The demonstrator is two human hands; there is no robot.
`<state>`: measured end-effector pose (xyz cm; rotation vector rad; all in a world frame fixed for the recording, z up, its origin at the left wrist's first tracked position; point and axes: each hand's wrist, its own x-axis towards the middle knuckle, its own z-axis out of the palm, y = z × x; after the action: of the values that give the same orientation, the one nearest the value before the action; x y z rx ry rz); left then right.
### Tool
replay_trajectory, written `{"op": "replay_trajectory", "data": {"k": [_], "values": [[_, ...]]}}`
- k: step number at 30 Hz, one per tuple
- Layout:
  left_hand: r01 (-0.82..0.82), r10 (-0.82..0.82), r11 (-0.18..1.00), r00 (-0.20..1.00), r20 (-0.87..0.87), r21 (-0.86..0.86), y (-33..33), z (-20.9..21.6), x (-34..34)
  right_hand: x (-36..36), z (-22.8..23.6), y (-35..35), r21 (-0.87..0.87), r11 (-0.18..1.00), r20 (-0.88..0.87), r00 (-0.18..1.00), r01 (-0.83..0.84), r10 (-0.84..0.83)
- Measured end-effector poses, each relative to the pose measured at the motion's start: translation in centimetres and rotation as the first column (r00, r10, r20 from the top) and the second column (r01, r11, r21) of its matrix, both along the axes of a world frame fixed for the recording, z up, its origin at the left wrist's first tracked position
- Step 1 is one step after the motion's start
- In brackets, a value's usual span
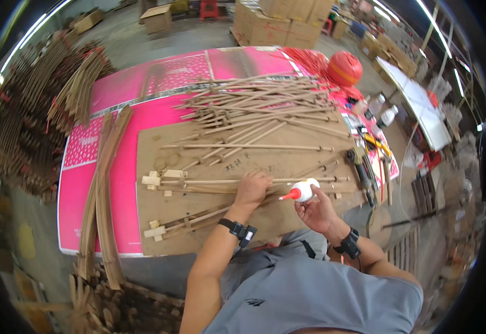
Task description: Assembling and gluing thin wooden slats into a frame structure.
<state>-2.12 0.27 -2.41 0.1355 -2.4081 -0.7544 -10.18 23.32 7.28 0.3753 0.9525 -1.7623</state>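
My right hand (316, 211) grips a white squeeze bottle (308, 189) with a red nozzle, tilted so the nozzle points left. My left hand (252, 189) is closed around a thin wooden rod (215, 182) lying left to right across the brown board (226, 209); its fingertips are partly hidden. At the rod's left end sit pale wooden blocks (153, 179). Nearer to me, another wooden strip (198, 217) lies at a slant, with pale blocks (155, 230) at its left end. The nozzle hangs just above the wood, and whether it touches cannot be made out.
Many thin wooden rods (259, 103) are heaped at the back of the pink table (129, 222). Long curved slats (106, 189) overhang its left front edge. A power drill (361, 170), tools and bottles (387, 116) lie at the right, beyond them a red ball-shaped object (344, 68).
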Motion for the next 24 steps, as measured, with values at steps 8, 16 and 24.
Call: {"op": "replay_trajectory", "data": {"k": [8, 16, 24], "values": [[0.073, -0.071, 0.997, 0.994, 0.084, -0.021, -0.3, 1.3, 0.5, 1.9, -5.2, 3.1, -0.039, 0.997, 0.311, 0.949, 0.07, -0.054], [0.031, -0.032, 0.999, 0.971, 0.235, 0.011, -0.7, 1.1, 1.3, 2.3, -8.4, 2.0, -0.231, 0.951, 0.364, 0.925, 0.205, -0.111], [0.059, -0.053, 0.998, 0.98, 0.191, -0.027, -0.9, 0.8, 1.1, 2.2, -9.3, 2.8, -0.256, 0.96, 0.397, 0.918, 0.114, -0.004]]}}
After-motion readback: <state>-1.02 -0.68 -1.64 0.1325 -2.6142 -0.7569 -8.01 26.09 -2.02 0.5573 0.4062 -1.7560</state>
